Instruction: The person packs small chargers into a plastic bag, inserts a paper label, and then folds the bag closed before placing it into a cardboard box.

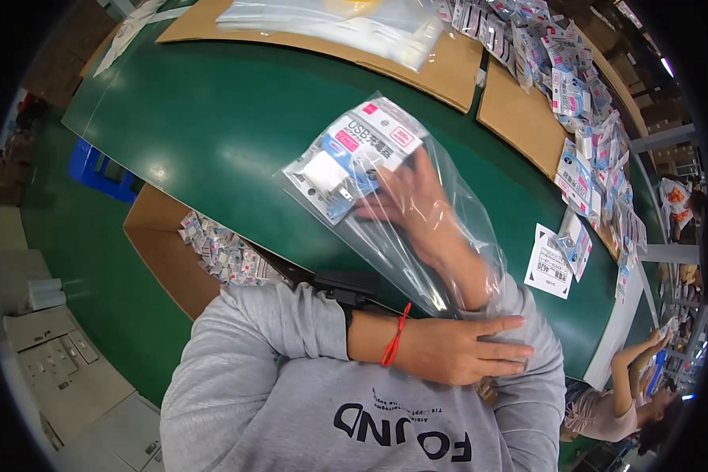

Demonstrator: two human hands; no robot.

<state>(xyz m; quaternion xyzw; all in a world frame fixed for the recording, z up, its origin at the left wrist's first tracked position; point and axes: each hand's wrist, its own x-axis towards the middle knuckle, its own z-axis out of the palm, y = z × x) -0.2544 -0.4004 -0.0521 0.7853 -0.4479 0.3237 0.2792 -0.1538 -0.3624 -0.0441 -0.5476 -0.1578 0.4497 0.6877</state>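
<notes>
My right hand (415, 214) is pushed inside a clear plastic bag (456, 236), which covers it to the wrist. Its fingers grip small blister packs (352, 157) at the bag's closed end: white and blue cards, each holding a small white plug. The bag is held up over the green table (212, 118). My left hand (468, 348), with a red string at the wrist, lies across my right forearm. It pinches the bag's open edge against the grey sleeve.
An open cardboard box (161, 252) of small packs stands below the table's near edge. Cardboard sheets (519, 114) carry a long heap of the same packs (582, 102) at the right. A white paper label (549, 263) and clear bags (354, 23) lie on the table. Another person (629, 393) works at lower right.
</notes>
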